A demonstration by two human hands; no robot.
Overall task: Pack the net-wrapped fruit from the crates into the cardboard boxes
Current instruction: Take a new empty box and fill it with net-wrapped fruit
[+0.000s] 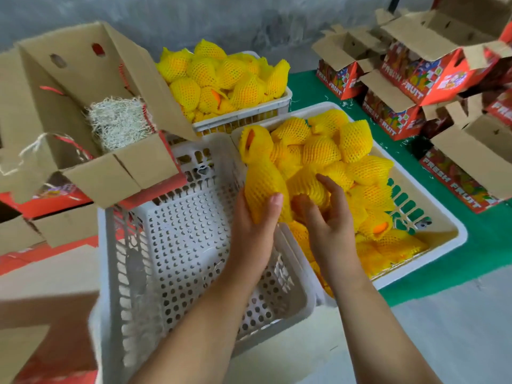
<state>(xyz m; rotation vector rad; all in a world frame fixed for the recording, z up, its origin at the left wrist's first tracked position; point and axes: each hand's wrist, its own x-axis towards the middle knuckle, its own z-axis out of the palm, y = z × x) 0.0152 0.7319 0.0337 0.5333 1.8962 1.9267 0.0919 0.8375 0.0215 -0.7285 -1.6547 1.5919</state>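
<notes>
White empty crate [194,245] sits between open box [91,112] and fruit crate [443,225].

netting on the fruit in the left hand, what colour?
Yellow foam mesh netting, orange fruit showing at its open end; head view.

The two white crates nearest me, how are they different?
The near crate holds no fruit, its perforated floor bare; the right crate is heaped with yellow net-wrapped fruit. The left hand lifts fruit over the near crate's rim. Both are white plastic.
</notes>
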